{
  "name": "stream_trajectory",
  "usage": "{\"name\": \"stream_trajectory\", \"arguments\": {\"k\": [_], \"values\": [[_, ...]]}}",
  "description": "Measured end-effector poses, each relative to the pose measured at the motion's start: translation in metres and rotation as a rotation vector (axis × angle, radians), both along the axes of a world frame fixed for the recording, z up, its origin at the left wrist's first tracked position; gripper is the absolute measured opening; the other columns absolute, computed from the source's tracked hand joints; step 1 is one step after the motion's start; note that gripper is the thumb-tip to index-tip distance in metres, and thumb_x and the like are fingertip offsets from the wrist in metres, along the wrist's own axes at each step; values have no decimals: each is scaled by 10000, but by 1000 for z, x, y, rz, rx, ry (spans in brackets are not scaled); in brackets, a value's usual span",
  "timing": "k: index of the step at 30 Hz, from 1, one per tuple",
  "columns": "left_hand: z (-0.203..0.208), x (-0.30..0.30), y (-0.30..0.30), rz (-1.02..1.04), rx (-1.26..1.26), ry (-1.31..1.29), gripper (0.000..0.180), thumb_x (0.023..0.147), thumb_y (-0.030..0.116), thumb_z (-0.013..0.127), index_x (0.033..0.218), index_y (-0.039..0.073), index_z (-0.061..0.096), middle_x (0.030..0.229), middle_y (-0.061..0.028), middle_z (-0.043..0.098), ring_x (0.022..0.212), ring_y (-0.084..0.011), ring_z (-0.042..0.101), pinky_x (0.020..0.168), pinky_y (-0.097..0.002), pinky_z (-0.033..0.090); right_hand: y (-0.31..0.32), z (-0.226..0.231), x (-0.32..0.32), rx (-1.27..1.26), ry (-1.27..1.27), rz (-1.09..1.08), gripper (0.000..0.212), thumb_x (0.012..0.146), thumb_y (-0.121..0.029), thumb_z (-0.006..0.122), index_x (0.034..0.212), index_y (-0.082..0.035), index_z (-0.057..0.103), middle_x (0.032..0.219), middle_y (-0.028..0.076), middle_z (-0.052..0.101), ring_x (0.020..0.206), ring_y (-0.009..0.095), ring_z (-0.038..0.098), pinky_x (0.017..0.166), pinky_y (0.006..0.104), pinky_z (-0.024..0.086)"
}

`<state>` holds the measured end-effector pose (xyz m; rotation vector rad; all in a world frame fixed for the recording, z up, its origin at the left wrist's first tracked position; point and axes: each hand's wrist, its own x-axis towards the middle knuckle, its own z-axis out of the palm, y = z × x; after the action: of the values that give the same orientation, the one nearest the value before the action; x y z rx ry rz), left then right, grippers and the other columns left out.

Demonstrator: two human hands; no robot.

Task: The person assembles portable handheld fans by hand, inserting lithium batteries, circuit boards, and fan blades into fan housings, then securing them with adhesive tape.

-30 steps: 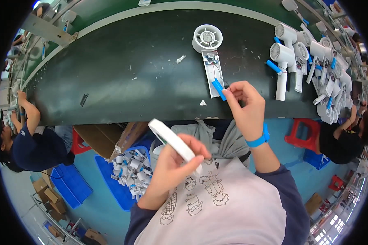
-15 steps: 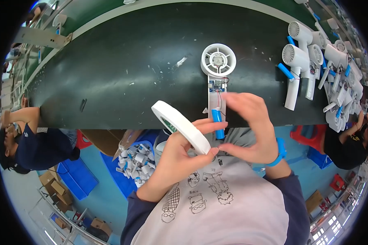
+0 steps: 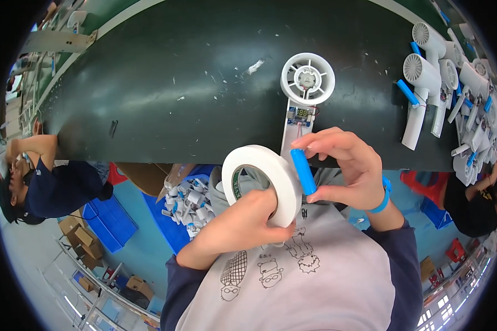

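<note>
Fan: In the head view, a white plastic handheld fan with a round spoked cage [image 3: 308,78] lay on the dark, smooth table [image 3: 165,71], its long handle open and its lower end hidden behind the roll.
Right hand: The right hand [image 3: 348,168] pinched a bright blue cylindrical cell [image 3: 303,172] end to end between thumb and fingertips, just below the handle.
Left hand: The left hand [image 3: 240,218] gripped a broad white ring-shaped roll of tape [image 3: 289,187], fingers through its core; roll and cell overlapped, contact unclear.
Done: The hub sat in the cage and a small blue circuit board with a lit display [image 3: 301,115] sat in the handle, thin wires leading down from it.
Left: The cell was outside the handle, which had no cover; no tape showed on the cell's visible side. The work looked partway along.
Count in hand: One fan, one board, one cell, one roll.
Count at right: A heap of white fans and parts [image 3: 475,116], over ten, overlapping too much for an exact count; at least five blue cells showed.
Count below: One blue bin [image 3: 160,212] of uncountable small white and blue parts.
</note>
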<state>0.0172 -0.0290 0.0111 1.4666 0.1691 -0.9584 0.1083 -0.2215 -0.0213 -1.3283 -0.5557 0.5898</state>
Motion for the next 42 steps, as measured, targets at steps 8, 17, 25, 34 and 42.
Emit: {"name": "stream_trajectory", "arguments": {"k": [8, 17, 25, 34, 42], "values": [[-1, -5, -1, -29, 142, -161, 240, 724, 44, 638, 933, -40, 554, 749, -122, 639, 683, -213, 647, 639, -320, 499, 5, -7, -8, -58, -78, 63, 541, 627, 13, 831, 999, -74, 448, 1166, 217, 595, 921, 223, 565, 858, 336, 476], [-5, -35, -1, 84, 157, -5, 165, 716, 10, 618, 871, -28, 577, 720, -90, 645, 684, -156, 632, 646, -287, 495, 21, -34, -70, 37, -124, -369, 605, 679, 65, 779, 979, -131, 291, 1221, 297, 519, 827, 197, 586, 807, 323, 459], [-17, -62, 8, 270, -124, 3, 271, 695, -9, 650, 958, 9, 589, 924, -93, 648, 880, -169, 595, 770, -328, 467, 9, -28, -68, 139, -63, -453, 566, 726, 111, 693, 1034, -118, 278, 1323, 330, 398, 830, 191, 623, 716, 274, 499], [-23, -37, -28, 478, -287, -65, 424, 746, -1, 623, 1168, 48, 613, 1329, -130, 486, 1174, -193, 498, 968, -345, 392, -26, -3, -51, 67, -9, -286, 593, 727, 47, 735, 1071, -114, 279, 1267, 368, 443, 720, 172, 613, 719, 277, 520], [-28, -42, -29, 511, -327, 1, 281, 740, -39, 621, 1016, 11, 642, 1323, -121, 498, 910, -115, 596, 724, -252, 477, -27, 20, -37, -577, -671, -19, 391, 674, 0, 767, 864, -89, 437, 1206, 176, 603, 628, 176, 482, 630, 307, 395]]}}
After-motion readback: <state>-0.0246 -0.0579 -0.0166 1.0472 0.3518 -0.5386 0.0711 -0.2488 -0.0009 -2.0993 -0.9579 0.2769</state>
